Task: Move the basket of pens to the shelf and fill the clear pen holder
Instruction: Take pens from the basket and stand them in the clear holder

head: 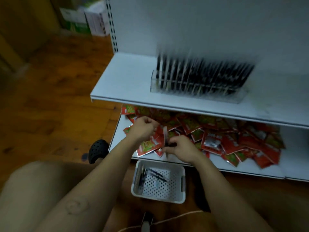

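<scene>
A white perforated basket [183,181] sits on the wooden floor below the lowest shelf, with a few dark pens [157,174] lying in it. The clear pen holder [240,96] stands on the upper white shelf [127,81], packed with several upright black pens; it is blurred. My right hand [181,148] pinches a pen [165,136] just above the basket, in front of the lower shelf. My left hand [143,128] hovers beside it with curled fingers; whether it touches the pen is unclear.
The lower shelf [250,169] is covered with several red snack packets [234,139]. A black clog [97,150] rests on the floor at left. Boxes [87,19] stand at the far back left. My knees fill the bottom foreground.
</scene>
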